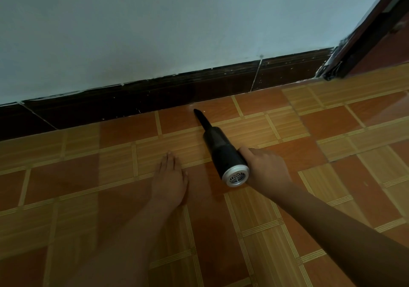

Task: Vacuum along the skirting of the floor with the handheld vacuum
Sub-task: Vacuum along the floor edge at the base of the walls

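A black handheld vacuum (218, 148) with a silver vented rear cap points up and left across the floor. Its narrow nozzle tip sits on the tile a short way from the dark brown skirting (155, 97), with a small gap between them. My right hand (266, 168) grips the vacuum's body from the right side. My left hand (169, 179) lies flat on the floor to the left of the vacuum, palm down, fingers together and pointing toward the wall, holding nothing.
The floor (110, 187) has orange and tan patterned tiles. A pale wall (155, 32) rises above the skirting. A dark door frame (367, 36) stands at the upper right where the skirting ends.
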